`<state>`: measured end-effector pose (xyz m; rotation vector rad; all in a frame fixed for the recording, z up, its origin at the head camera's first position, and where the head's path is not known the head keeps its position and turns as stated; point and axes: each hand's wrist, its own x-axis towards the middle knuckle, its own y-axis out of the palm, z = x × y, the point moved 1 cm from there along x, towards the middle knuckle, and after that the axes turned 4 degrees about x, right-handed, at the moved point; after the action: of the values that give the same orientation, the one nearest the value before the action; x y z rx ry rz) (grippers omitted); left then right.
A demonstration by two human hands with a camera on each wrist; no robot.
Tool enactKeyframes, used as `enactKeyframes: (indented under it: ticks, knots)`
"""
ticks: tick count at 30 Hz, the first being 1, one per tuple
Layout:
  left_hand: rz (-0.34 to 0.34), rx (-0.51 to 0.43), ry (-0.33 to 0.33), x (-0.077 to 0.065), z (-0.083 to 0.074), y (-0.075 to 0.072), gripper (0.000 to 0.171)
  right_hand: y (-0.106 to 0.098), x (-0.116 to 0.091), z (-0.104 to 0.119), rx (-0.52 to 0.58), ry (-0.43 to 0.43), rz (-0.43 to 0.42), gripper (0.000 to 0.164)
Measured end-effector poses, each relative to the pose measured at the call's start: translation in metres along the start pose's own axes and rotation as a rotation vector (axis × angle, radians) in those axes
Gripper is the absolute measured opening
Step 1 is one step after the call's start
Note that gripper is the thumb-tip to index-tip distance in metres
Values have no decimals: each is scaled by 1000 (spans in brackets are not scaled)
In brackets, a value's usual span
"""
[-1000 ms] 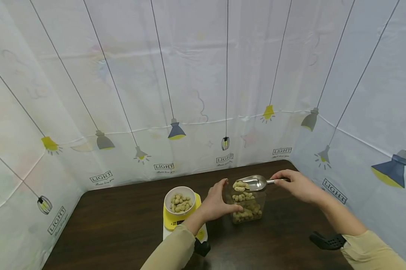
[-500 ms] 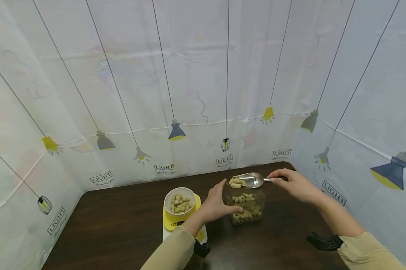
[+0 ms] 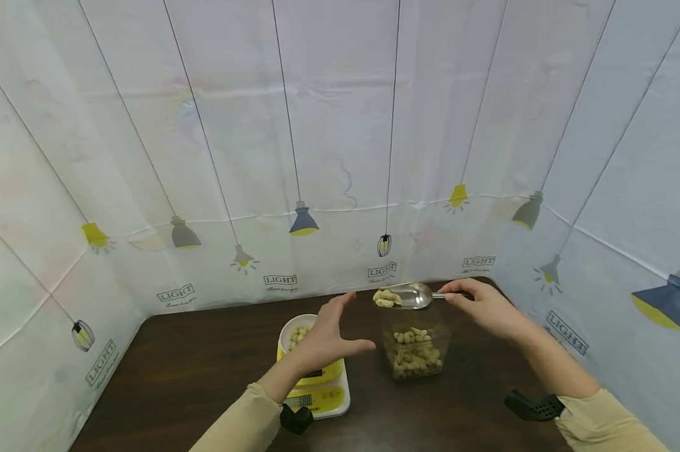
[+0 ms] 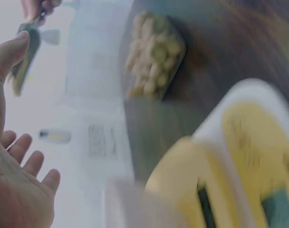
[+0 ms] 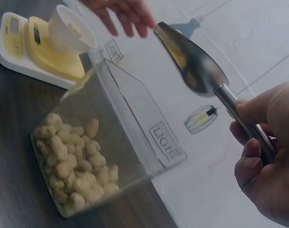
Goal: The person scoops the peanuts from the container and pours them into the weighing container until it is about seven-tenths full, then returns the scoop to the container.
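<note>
My right hand (image 3: pixel 486 307) grips the handle of a metal scoop (image 3: pixel 415 295), which carries several unshelled peanuts (image 3: pixel 386 297) above a clear plastic container (image 5: pixel 135 137). Peanuts (image 5: pixel 78 166) fill the lower part of that container. To its left my left hand (image 3: pixel 324 336) hovers with fingers spread and thumb apart, holding nothing. It hides part of a white bowl (image 5: pixel 71 29) with peanuts in it. Under the bowl is a yellow and white kitchen scale (image 3: pixel 340 405), its display lit. The left wrist view is blurred.
A dark wooden table (image 3: pixel 204 364) carries the scale and the container. Behind it and along both sides hangs a pale curtain (image 3: pixel 340 157) printed with lamps. A black wrist strap (image 3: pixel 534 406) sits at my right forearm.
My left hand has let go of the container and moved left, over the bowl and scale. The scoop with its peanuts has risen and shifted left, clear of the container's rim.
</note>
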<state>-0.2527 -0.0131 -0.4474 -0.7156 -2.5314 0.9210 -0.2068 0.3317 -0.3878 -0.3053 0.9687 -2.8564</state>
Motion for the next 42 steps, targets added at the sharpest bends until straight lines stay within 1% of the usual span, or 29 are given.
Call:
enactKeyframes:
  ticks: [3,6,8,10,12,16,20,22,27,32,37,42]
  knots:
    - [-30,32,-3,-11,7,-23,106,6,4,5,-13,-11,6,35]
    - [-53,60,-38,-22,16,-43,105,14,10,10,-19,-16,11,35]
    - [-68,68,-56,-28,23,-53,103,21,15,13,-15,-25,18,34]
    - [-78,73,-81,-34,30,-62,103,28,20,16,-11,-32,28,34]
    - [-97,70,-91,-39,37,-69,103,36,24,18,-4,-30,40,34]
    - [-108,107,-111,-47,51,-76,106,50,33,21,16,-33,63,34]
    - [-103,145,-115,-53,67,-78,105,63,39,26,31,-42,81,32]
    - [-105,146,-125,-56,74,-77,104,69,42,28,36,-48,88,31]
    - [-106,134,-163,-60,92,-71,104,83,51,33,39,-92,101,27]
    - [-86,134,-190,-62,109,-60,108,92,57,34,20,-89,114,24]
    - [-87,111,-211,-63,119,-53,112,99,62,36,2,-94,128,18]
    - [-75,80,-214,-62,123,-47,115,102,65,34,-35,-87,123,16]
